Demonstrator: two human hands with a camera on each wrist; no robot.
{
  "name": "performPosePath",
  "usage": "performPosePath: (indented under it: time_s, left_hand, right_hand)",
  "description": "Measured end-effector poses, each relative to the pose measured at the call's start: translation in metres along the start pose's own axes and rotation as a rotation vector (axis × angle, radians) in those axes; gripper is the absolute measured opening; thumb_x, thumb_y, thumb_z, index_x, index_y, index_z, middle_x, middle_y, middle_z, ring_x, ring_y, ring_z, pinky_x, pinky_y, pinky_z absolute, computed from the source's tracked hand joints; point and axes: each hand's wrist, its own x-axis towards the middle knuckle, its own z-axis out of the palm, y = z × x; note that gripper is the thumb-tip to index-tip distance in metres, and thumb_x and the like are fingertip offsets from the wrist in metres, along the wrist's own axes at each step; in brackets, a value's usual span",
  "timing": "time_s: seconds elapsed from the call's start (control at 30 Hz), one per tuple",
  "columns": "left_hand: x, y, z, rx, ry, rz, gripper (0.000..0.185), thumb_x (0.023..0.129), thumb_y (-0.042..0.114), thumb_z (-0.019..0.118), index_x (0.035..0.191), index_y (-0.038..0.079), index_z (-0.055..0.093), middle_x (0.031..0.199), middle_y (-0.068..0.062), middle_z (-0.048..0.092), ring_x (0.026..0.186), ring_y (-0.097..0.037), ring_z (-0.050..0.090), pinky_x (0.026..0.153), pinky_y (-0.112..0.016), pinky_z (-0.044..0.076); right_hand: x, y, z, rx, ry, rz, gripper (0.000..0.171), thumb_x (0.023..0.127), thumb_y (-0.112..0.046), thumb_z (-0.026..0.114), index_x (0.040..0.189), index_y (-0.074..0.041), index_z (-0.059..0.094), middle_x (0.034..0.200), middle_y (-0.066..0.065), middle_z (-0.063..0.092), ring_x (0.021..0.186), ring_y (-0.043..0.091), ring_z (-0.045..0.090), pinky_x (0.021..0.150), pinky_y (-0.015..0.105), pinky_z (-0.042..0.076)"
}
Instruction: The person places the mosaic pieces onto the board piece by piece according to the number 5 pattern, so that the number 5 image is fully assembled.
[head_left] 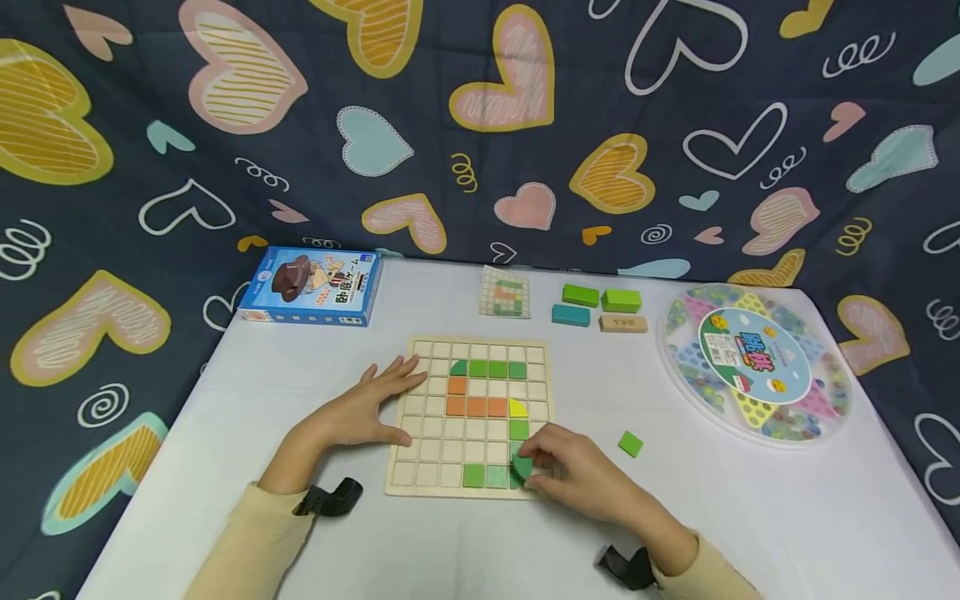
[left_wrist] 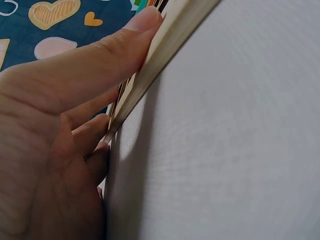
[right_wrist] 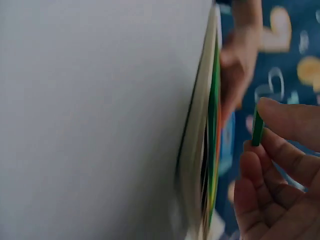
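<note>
Right hand (head_left: pixel 577 475) pinches a green quarter-round tile (head_left: pixel 522 467) over the lower-right corner of the wooden grid board (head_left: pixel 405 442), centre frame. Left hand (head_left: pixel 367 408), fingers flat, presses the board's left edge. A loose green square tile (head_left: pixel 631 443) lies on the desk (head_left: pixel 300 375), right of the board.

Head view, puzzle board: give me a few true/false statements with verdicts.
1. The right hand pinches a green piece over the wooden grid board. True.
2. The left hand holds the blue box. False: it rests flat on the board's left edge; the box lies apart at the back.
3. A row of orange tiles sits on the board. True.
4. The loose green tile lies left of the board. False: it lies to its right on the table.
</note>
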Motion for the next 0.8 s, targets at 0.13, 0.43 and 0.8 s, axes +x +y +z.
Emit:
performPosePath:
  time_s: [0.13, 0.43, 0.8]
  left_hand:
    - [0.001, 0.0, 0.001, 0.002, -0.004, 0.003, 0.097, 0.067, 0.043, 0.082, 0.148, 0.018, 0.034, 0.16, -0.001, 0.014, 0.148, -0.026, 0.007, 0.117, -0.054, -0.001]
    - [0.0, 0.001, -0.002, -0.008, -0.009, -0.008, 0.096, 0.068, 0.042, 0.082, 0.148, 0.019, 0.034, 0.16, -0.001, 0.013, 0.148, -0.025, 0.006, 0.118, -0.053, -0.003]
    - [-0.001, 0.001, -0.002, -0.011, -0.001, -0.011, 0.096, 0.068, 0.043, 0.082, 0.148, 0.019, 0.035, 0.16, -0.001, 0.014, 0.148, -0.026, 0.006, 0.117, -0.054, -0.003]
  right_hand:
    - [0.021, -0.018, 0.018, -0.031, -0.084, -0.054, 0.025, 0.083, -0.021, 0.073, 0.106, -0.018, 0.065, 0.096, -0.01, 0.059, 0.085, 0.007, 0.055, 0.076, 0.019, 0.049]
    - [0.059, -0.038, 0.045, -0.21, -0.168, -0.1, 0.023, 0.084, -0.025, 0.07, 0.106, -0.017, 0.067, 0.096, -0.011, 0.059, 0.081, 0.0, 0.048, 0.074, 0.015, 0.045]
    - [0.065, -0.038, 0.051, -0.299, -0.16, -0.133, 0.019, 0.085, -0.023, 0.069, 0.103, -0.017, 0.067, 0.096, -0.008, 0.059, 0.083, 0.003, 0.049, 0.076, 0.018, 0.046]
